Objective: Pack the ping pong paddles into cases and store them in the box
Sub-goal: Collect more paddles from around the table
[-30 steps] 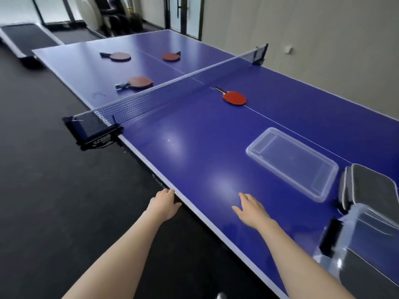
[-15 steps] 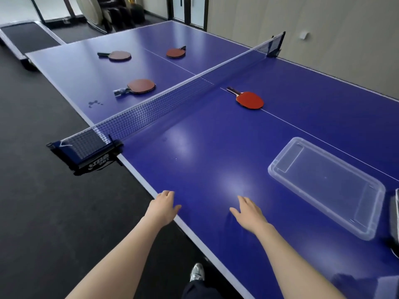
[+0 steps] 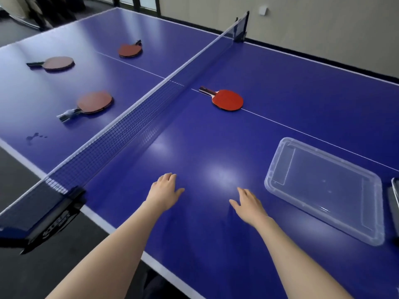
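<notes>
Right now both hands are out over the near half of the blue table, palms down, holding nothing. Left hand sits w/ fingers loosely spread and slightly curled, thumb out to the right; right hand is much the same, fingers relaxed and apart, thumb out to the left. Can't tell whether either palm touches the surface or hangs just above it. The two hands are near each other but apart, w/ bare blue tabletop between them.

Bright red paddle lies flat on the near side of the net, on the white centre line, handle pointing toward the net. It's well ahead of both hands, nothing touching it.

Beyond the net lie 3 more paddles, all flat: one nearest the net w/ its handle toward the left table edge, one further left w/ a dark handle pointing left, and one far back close to the centre line.

Clear plastic lid rests flat on the table, to the right of the right hand, not touching it. At the right edge of frame, just beside the lid, a sliver of a dark case w/ a light rim shows; most of it is cut off.
</notes>
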### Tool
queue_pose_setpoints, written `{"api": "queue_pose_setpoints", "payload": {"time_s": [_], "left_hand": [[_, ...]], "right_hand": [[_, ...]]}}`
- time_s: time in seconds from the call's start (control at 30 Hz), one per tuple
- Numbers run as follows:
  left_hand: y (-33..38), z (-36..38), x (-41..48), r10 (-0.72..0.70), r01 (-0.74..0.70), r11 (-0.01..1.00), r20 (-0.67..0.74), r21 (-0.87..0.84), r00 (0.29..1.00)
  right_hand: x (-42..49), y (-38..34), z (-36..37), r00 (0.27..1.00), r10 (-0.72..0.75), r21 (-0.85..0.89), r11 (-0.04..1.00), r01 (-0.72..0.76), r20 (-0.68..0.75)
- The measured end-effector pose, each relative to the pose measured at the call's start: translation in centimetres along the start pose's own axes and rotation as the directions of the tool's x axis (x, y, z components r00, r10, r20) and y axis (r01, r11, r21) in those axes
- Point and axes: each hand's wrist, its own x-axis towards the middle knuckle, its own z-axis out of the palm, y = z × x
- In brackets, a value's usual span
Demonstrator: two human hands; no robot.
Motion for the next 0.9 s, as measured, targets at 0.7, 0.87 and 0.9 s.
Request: {"api": "queue_pose_setpoints", "payload": {"time_s": [0.7,0.87,0.9], "left_hand": [[-9.7,-1.9,31.4,0.258,-0.249,0.949,-0.022,0.191,0.966],[-10.4,-0.7,34.1,0.265,-0.248,0.952,-0.077,0.178,0.961],[-10.5,-0.6,34.1,0.272,-0.252,0.95,-0.093,0.185,0.958]], "right_hand": [[27.8,-13.7,-8.3,0.914,0.226,0.16,0.97,-0.181,-0.337],[36.1,-15.3,-11.4,0.918,0.191,0.134,0.979,-0.154,-0.348],[37.8,-15.5,-12.0,0.918,0.182,0.127,0.981,-0.145,-0.352]]}}
